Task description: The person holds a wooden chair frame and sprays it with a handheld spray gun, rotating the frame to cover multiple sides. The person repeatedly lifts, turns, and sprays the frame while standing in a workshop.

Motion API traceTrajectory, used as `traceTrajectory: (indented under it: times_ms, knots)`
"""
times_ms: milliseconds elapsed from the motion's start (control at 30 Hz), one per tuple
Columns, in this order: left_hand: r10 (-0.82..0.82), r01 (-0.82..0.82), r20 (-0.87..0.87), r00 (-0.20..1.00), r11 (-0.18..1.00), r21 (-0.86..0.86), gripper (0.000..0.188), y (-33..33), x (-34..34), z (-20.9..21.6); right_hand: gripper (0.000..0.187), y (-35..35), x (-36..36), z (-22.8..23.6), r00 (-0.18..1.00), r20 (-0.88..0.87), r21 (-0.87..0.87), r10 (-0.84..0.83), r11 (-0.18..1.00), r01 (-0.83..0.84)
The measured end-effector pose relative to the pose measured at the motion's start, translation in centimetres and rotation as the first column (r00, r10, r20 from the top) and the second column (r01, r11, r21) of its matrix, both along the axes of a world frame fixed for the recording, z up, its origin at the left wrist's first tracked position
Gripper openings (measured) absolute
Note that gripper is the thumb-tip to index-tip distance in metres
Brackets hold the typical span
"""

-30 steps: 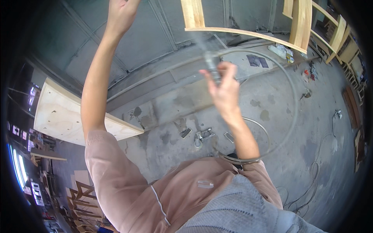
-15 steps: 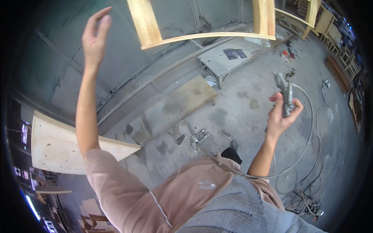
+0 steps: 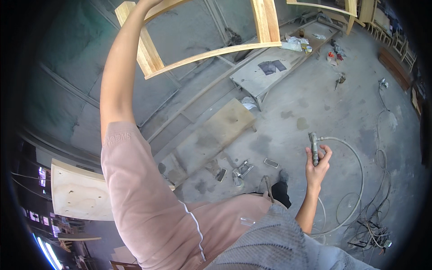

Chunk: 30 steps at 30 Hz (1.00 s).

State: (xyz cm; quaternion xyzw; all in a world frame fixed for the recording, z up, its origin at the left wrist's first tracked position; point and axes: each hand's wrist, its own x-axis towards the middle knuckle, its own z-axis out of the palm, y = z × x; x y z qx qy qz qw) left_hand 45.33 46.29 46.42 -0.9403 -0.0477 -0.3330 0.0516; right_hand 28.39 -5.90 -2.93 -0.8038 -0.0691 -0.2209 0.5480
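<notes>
My left arm reaches up to the top edge of the view. Only the base of my left hand (image 3: 150, 2) shows there, over a pale wooden chair-like frame (image 3: 216, 53) with a curved rail; its fingers are out of sight, so I cannot tell whether it grips the wood. Low at the right, my right hand (image 3: 317, 167) is wrapped around a slim metal air gun (image 3: 314, 150) held upright. A grey hose (image 3: 355, 155) leaves the gun near its top, loops right and runs back toward my body.
A low bench (image 3: 211, 130) and a grey table (image 3: 265, 76) with dark sheets stand ahead. A sander-like tool (image 3: 243, 169) lies on the floor by my foot. Tangled hoses and cables (image 3: 371, 231) lie at right. A curved plywood panel (image 3: 81, 191) is at left.
My left hand has risen from beside the wooden frame to its upper part. My right hand has lowered with the air gun. The frame appears further left in view.
</notes>
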Motion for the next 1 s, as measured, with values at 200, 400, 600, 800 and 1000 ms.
traceTrajectory:
  times_ms: [200,400,600,800,1000]
  knots:
    - [0.153,-0.152,-0.141,0.978,0.988,0.014,0.087,0.6,5.9,-0.3,0.047,1.5,1.8,-3.0,0.979,-0.156,0.035,0.131,0.991,-0.127]
    - [0.1,-0.101,-0.138,0.985,0.995,0.001,0.083,0.3,10.0,-0.3,0.051,1.4,3.9,-3.6,0.965,-0.136,-0.004,0.225,0.974,-0.227]
    - [-0.108,0.096,-0.122,0.987,0.99,-0.101,0.071,-0.9,10.8,-0.3,0.054,0.8,4.5,-4.5,0.974,-0.013,0.016,0.228,0.974,-0.227]
    - [-0.307,0.283,-0.12,0.944,0.941,-0.185,0.066,-4.9,8.2,-0.8,0.055,1.4,1.2,-7.1,0.959,0.042,0.189,0.282,0.94,-0.284]
    - [-0.416,0.301,-0.22,0.882,0.858,-0.415,0.07,-10.8,2.6,-0.2,0.055,5.0,-4.1,-9.5,0.887,0.15,0.24,0.437,0.854,-0.461]
